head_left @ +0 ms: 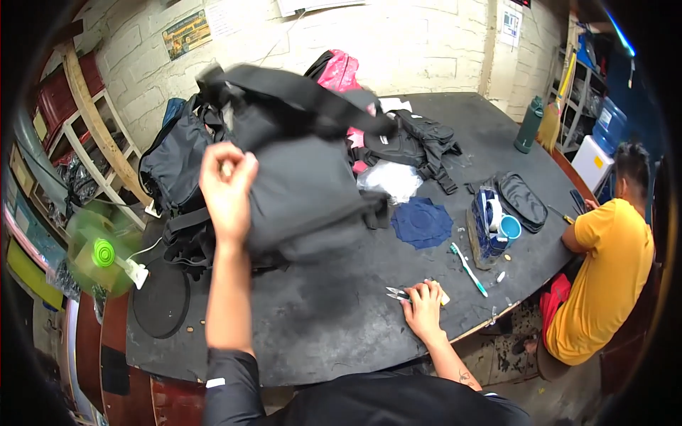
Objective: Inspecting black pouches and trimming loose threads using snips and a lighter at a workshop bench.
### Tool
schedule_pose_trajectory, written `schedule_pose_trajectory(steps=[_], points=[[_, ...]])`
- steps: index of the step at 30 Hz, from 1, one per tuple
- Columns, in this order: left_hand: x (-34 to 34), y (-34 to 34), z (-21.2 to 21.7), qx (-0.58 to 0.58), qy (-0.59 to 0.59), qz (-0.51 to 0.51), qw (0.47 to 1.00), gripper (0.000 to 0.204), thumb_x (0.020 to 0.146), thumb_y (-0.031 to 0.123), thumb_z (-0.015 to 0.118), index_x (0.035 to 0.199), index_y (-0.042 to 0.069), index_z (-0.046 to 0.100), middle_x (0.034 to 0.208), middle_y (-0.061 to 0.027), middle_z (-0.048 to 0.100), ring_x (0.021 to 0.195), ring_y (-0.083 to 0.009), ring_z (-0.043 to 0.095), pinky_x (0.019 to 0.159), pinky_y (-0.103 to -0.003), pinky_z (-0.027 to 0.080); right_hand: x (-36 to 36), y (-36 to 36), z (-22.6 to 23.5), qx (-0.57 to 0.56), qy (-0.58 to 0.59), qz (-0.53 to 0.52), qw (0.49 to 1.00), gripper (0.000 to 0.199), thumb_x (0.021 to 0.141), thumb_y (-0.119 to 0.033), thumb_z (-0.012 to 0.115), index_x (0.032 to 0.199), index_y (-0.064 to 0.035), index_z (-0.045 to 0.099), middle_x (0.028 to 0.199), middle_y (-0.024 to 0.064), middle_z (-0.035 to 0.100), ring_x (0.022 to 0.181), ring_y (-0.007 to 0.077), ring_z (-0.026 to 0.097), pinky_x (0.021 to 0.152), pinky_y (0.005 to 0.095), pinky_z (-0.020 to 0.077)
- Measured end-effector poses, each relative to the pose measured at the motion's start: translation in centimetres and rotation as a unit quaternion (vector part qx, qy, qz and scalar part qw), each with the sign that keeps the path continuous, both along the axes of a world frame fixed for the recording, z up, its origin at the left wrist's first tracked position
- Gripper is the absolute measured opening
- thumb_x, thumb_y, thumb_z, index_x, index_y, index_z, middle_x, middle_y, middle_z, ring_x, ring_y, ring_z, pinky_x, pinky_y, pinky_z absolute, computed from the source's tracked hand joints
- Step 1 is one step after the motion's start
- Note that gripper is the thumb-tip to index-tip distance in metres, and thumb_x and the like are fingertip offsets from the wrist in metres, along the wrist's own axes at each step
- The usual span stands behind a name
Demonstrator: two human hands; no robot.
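A black bag (302, 188) with a wide strap is blurred by motion above the table, its shadow beneath it. My left hand (229, 184) is raised at the bag's left side, fingers curled toward the thumb. Whether they grip part of the bag cannot be made out. On the table near the front edge, my right hand (425, 307) lies with its fingers closed over small thread snips (395, 292), the blades sticking out to the left. A small yellowish piece (445, 296) shows beside its fingertips.
More dark bags (174, 160) stand at the left; a black backpack (408, 145) lies behind. Dark blue fabric pieces (420, 222), a toothbrush (469, 270), a blue holder (486, 227), a black pouch (522, 202) and a green bottle (528, 126) are rightward. A person in yellow (607, 277) sits at right; a fan (104, 253) at left.
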State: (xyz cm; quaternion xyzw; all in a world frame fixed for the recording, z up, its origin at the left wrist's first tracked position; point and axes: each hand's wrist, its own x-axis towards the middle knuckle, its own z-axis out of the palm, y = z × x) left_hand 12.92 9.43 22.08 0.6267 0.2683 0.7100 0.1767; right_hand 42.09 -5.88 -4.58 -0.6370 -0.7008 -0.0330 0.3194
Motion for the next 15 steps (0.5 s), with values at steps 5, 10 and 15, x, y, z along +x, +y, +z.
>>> schedule_pose_trajectory(steps=[5, 10, 15], points=[[-10.0, 14.1, 4.6, -0.095, 0.282, 0.155, 0.942, 0.021, 0.075, 0.013, 0.069, 0.091, 0.002, 0.061, 0.078, -0.0062, 0.061, 0.073, -0.0151, 0.059, 0.068, -0.027, 0.046, -0.7, 0.5, 0.1, 0.012, 0.002, 0.014, 1.000, 0.027, 0.073, -0.017, 0.067, 0.097, -0.0061, 0.061, 0.100, 0.0112, 0.052, 0.110, 0.0346, 0.042, 0.098, 0.0535, 0.0282], [-5.5, 14.8, 0.9, 0.036, 0.559, 0.105, 0.822, 0.039, 0.088, 0.029, 0.055, 0.120, 0.007, 0.054, 0.121, -0.0182, 0.053, 0.118, -0.0319, 0.047, 0.102, -0.040, 0.034, -0.2, 0.4, -0.2, 0.008, -0.002, 0.002, 1.000, 0.027, 0.073, -0.017, 0.067, 0.097, -0.0064, 0.061, 0.100, 0.0110, 0.051, 0.109, 0.0345, 0.043, 0.098, 0.0539, 0.0282], [-3.3, 13.4, -1.9, -0.205, 0.669, 0.144, 0.699, 0.062, 0.076, 0.039, 0.066, 0.129, 0.017, 0.044, 0.112, -0.0172, 0.057, 0.109, -0.0318, 0.054, 0.095, -0.039, 0.040, -0.1, 0.4, 0.1, 0.007, -0.010, -0.003, 1.000, 0.027, 0.073, -0.017, 0.067, 0.097, -0.0067, 0.061, 0.099, 0.0109, 0.051, 0.109, 0.0344, 0.043, 0.097, 0.0542, 0.0283]])
